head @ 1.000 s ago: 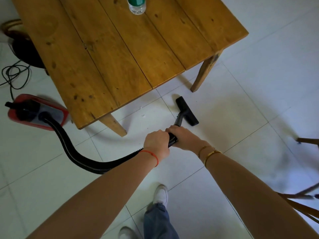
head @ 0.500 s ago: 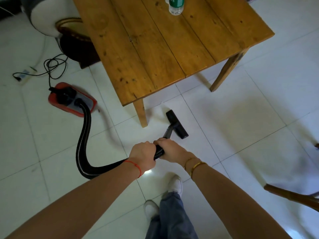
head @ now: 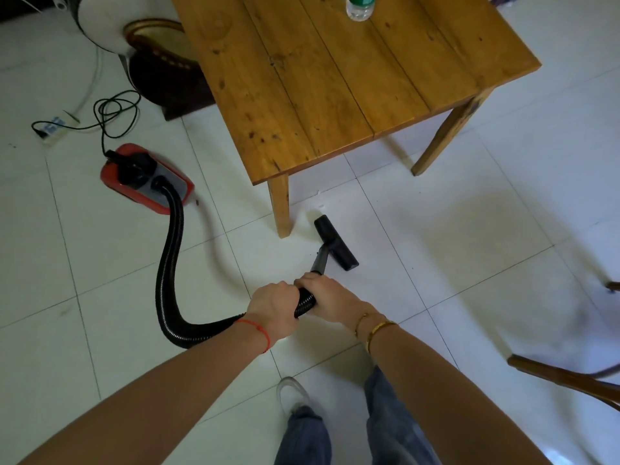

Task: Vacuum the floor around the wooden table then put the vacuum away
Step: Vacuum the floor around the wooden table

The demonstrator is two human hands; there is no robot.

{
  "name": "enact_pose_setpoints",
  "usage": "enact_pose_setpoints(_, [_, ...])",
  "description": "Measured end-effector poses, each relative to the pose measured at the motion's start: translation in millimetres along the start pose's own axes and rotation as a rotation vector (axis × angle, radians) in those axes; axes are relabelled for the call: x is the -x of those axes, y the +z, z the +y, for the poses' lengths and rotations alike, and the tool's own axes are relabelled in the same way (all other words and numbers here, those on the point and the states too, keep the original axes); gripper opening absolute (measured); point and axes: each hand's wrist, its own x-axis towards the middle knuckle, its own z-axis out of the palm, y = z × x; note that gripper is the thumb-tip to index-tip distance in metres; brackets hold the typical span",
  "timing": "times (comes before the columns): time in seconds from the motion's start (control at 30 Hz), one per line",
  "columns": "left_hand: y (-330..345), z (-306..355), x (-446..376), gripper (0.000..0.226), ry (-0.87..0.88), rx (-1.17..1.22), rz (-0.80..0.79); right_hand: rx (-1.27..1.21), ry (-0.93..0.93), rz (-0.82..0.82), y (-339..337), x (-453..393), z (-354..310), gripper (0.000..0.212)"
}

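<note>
Vacuum job is mid-sweep by my read, nowhere near put-away. Reference everything to the wooden table [head: 335,78]: it fills the top centre, with a water bottle [head: 359,6] standing on its far edge. White tile floor [head: 469,246] surrounds it; a few dark specks are visible near the table's front-left leg [head: 281,206], so that patch likely still needs passes. Red canister [head: 146,177] sits on the floor well left of the table, its power cord [head: 115,110] running back to a power strip [head: 50,129] further left, so it looks plugged in. Dark stool [head: 164,62] and a white fan base [head: 100,18] stand beside the table's left edge. Wooden chair [head: 563,377] is off to the table's near right, partly out of view. Black hose [head: 169,263] loops from the canister toward you. Floor nozzle [head: 335,243] rests on the tile just beside the front-left leg, on its right, angled. Your left hand [head: 273,305] is wrapped around the ribbed hose end, and your right hand [head: 330,297] is curled around the wand base just ahead of it; both grips are full, fingers closed tight. Remaining, as far as I can judge: the other sides of the table, then unplug and stow. Can't tell whether suction is on.
</note>
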Motion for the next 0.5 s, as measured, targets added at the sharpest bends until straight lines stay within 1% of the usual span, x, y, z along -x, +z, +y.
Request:
enact_pose_setpoints(0.23, [-28, 59, -53, 0.022, 0.010, 0.061, 0.046, 0.046, 0.031, 0.019, -50, 10, 70, 0.025])
enact_pose_setpoints(0.37, [-56, 105, -96, 0.023, 0.020, 0.066, 0.092, 0.053, 0.056, 0.027, -95, 17, 123, 0.021])
enact_pose_setpoints(0.5, [-88, 152, -141, 0.024, 0.024, 0.066, 0.110, 0.062, 0.097, 0.024, -147, 22, 175, 0.021])
